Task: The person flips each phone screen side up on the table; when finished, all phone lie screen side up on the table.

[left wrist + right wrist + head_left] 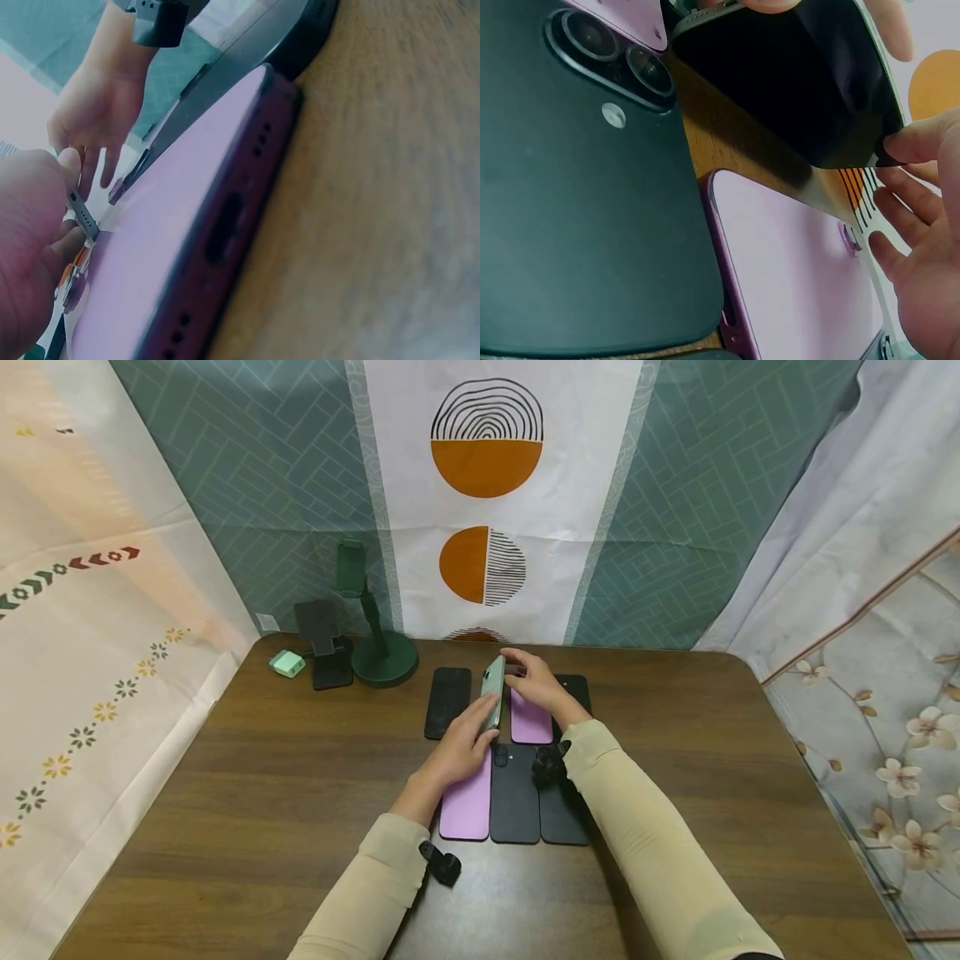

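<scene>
Between my hands a pale green phone (pixel 492 680) is held tilted on its edge above the table. Its dark screen (pixel 802 82) faces the right wrist camera. My left hand (pixel 459 748) pinches the near end of this phone, and my right hand (pixel 537 683) grips the far end with the thumb on a corner. Beneath the left hand lies a purple phone (pixel 465 810), back up. Beside it are a black phone with two lenses (pixel 514 802) and another dark phone (pixel 564 820). In the back row, a second purple phone (pixel 530 720) lies below the right hand.
A dark phone (pixel 447 702) lies left of the held one, and another black phone (pixel 574 690) at the back row's right end. A green round-based stand (pixel 384 660), a black phone stand (pixel 330 662) and a mint-green block (pixel 287 663) stand at the back left.
</scene>
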Demonstrator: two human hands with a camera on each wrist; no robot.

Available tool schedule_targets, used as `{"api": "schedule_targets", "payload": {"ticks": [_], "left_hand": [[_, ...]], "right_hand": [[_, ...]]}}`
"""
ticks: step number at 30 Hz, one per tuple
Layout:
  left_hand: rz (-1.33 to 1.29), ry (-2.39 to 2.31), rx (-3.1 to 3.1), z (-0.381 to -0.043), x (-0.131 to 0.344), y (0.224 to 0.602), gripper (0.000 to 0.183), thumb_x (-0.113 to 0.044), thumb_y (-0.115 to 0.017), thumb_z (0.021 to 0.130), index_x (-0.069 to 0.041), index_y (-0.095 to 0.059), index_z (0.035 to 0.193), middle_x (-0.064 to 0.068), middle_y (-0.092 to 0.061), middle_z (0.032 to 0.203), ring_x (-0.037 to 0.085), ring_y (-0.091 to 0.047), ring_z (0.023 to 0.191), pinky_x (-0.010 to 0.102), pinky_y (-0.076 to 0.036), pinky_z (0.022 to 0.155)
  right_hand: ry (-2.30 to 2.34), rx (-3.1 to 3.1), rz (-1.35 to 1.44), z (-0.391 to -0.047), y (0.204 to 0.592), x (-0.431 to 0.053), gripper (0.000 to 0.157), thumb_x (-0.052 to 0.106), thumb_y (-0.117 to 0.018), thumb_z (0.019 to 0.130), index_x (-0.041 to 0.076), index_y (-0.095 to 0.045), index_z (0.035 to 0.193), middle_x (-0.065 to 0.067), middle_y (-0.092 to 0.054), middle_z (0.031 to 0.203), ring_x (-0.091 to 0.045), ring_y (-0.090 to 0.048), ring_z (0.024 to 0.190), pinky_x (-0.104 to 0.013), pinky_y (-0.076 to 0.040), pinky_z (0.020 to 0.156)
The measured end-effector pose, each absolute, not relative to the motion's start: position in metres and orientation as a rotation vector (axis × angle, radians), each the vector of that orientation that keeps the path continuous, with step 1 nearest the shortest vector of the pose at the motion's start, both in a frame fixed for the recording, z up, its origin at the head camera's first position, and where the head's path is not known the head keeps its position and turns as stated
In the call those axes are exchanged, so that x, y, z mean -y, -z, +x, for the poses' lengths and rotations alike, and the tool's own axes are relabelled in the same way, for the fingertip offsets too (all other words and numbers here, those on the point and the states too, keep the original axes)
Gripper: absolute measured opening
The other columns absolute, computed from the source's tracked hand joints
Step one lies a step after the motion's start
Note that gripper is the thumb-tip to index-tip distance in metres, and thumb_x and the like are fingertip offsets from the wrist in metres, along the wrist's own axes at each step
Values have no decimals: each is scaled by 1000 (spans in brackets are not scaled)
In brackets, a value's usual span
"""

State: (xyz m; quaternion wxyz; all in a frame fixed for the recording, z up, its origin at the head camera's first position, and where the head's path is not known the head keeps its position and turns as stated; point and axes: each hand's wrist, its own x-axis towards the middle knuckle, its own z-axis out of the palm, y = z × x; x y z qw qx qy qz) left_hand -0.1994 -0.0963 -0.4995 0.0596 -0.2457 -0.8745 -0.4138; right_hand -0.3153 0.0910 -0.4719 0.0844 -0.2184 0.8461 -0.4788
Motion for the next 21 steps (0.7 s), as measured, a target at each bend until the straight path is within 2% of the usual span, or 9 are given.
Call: {"api": "schedule_targets", "payload": {"ticks": [5, 11, 15, 21], "left_hand": [[-746, 1262, 2621, -199, 97, 499, 56, -8, -59, 102, -4, -39, 155, 24, -38, 157, 37, -39, 144, 51, -33, 117], [-738, 1273, 2608, -200, 97, 500, 56, -8, -59, 102, -4, -40, 155, 22, -38, 157, 35, -39, 144, 49, -33, 117], [-741, 1290, 2599, -200, 97, 500, 55, -7, -58, 102, -4, -40, 154, 22, -38, 157, 35, -39, 144, 49, -33, 117], [-745, 1307, 2594, -199, 97, 501, 54, -7, -57, 103, -4, -40, 154, 21, -38, 157, 35, -38, 144, 50, -33, 117]], "right_hand": [[1414, -2528, -650, -315, 472, -90, 56, 7, -55, 100, 2, -40, 154, -17, -42, 155, -38, -44, 140, -52, -36, 115], [1295, -2517, -682, -318, 475, -86, 66, 7, -52, 99, 6, -27, 160, -16, -38, 159, -36, -32, 147, -56, -29, 118], [1342, -2469, -704, -319, 477, -85, 69, 3, -52, 97, 4, -24, 160, -17, -44, 154, -34, -37, 145, -54, -30, 118], [1354, -2491, -700, -321, 477, -87, 63, 4, -54, 97, 1, -33, 156, -18, -49, 151, -34, -42, 142, -53, -33, 116]]}}
